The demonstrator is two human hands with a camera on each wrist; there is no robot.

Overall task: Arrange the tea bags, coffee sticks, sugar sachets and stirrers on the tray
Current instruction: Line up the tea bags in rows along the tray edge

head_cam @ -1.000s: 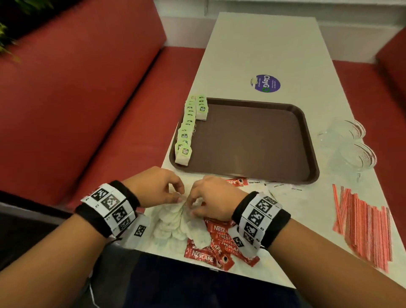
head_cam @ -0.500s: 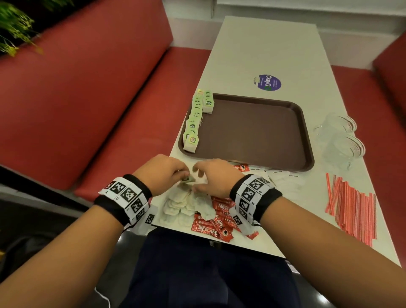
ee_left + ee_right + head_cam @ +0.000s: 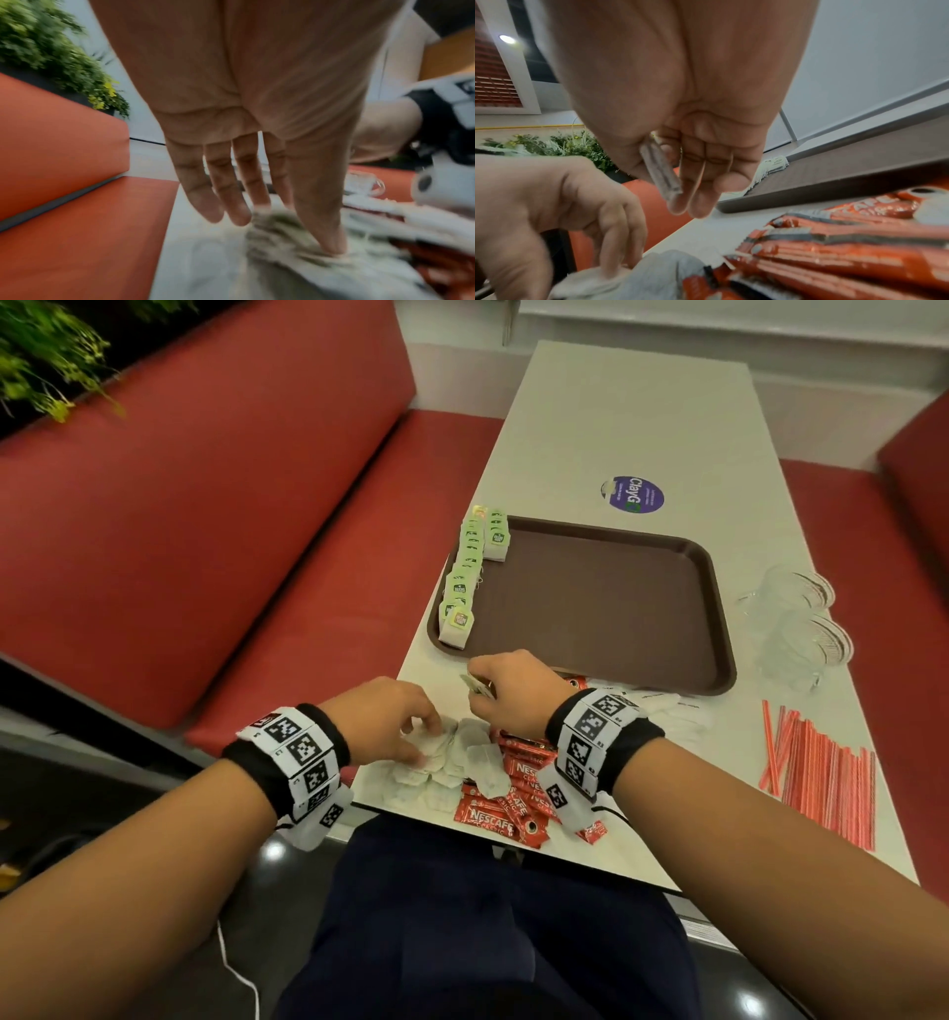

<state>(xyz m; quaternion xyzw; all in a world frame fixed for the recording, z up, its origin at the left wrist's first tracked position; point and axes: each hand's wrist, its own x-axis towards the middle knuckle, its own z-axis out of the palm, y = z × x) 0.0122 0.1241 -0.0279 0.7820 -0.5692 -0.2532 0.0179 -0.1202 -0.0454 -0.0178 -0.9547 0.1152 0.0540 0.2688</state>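
Note:
A brown tray (image 3: pixel 606 618) lies on the white table, with green-tagged tea bags (image 3: pixel 468 572) lined along its left rim. Loose tea bags (image 3: pixel 452 765) are piled at the near edge beside red Nescafe coffee sticks (image 3: pixel 516 806). My left hand (image 3: pixel 411 737) reaches into the pile; in the left wrist view its thumb (image 3: pixel 331 241) presses on the loose tea bags (image 3: pixel 282 229) with the other fingers nearly straight. My right hand (image 3: pixel 482 693), just short of the tray's near rim, pinches one tea bag (image 3: pixel 661 172) between thumb and fingers. White sugar sachets (image 3: pixel 667 711) and red-striped stirrers (image 3: pixel 821 773) lie to the right.
Two clear glass cups (image 3: pixel 801 624) stand right of the tray. A purple round sticker (image 3: pixel 631 494) is on the table beyond it. Red bench seats (image 3: pixel 205 531) flank the table on both sides. Most of the tray floor is bare.
Both hands were together over the pile. The right hand has since lifted away toward the tray with a tea bag, and the left has dropped back onto the pile.

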